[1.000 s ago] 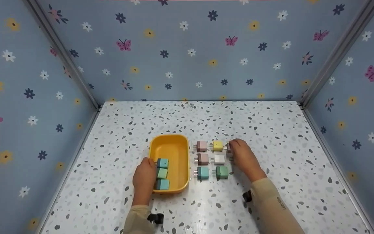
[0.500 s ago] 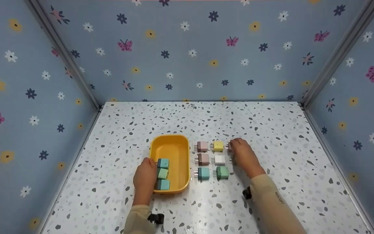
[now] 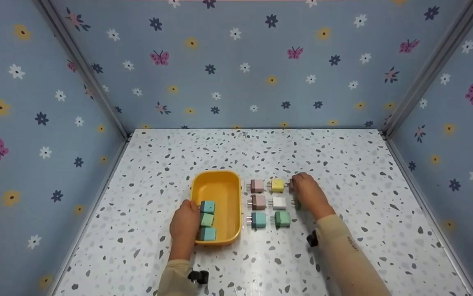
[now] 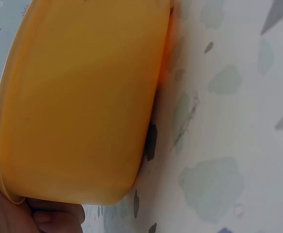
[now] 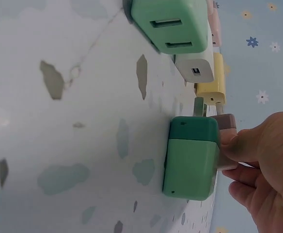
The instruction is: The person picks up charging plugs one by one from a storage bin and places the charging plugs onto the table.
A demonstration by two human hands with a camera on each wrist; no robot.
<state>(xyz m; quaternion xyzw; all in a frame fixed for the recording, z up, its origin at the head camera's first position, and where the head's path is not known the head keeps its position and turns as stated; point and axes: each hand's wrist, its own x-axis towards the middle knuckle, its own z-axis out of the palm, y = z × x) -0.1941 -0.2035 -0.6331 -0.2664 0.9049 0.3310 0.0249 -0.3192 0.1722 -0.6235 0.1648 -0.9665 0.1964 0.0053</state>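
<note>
My left hand (image 3: 185, 224) grips the left rim of a yellow plastic tub (image 3: 227, 191), thumb over the edge and fingers outside below it in the left wrist view. Inside lie a green charger plug (image 3: 207, 220) and two teal charger plugs, lined up along the left side. At the back right of the plug rows, my right hand (image 3: 309, 195) pinches a brownish-pink charger plug (image 5: 227, 122) between thumb and fingers. It is mostly hidden by the hand. Just in front of it lies a green charger plug (image 5: 190, 167), partly covered in the head view.
Between tub and right hand, more plugs stand in rows: pink (image 3: 257, 186), yellow (image 3: 277, 185), dusty pink (image 3: 258, 202), white (image 3: 279, 202), teal (image 3: 258, 220) and green (image 3: 282, 218), prongs facing left. Blue patterned walls (image 3: 236, 61) enclose the speckled tabletop (image 3: 170, 164).
My right hand has shifted slightly toward the back, uncovering more of the green plug beside it. The left hand has stayed on the tub's rim.
</note>
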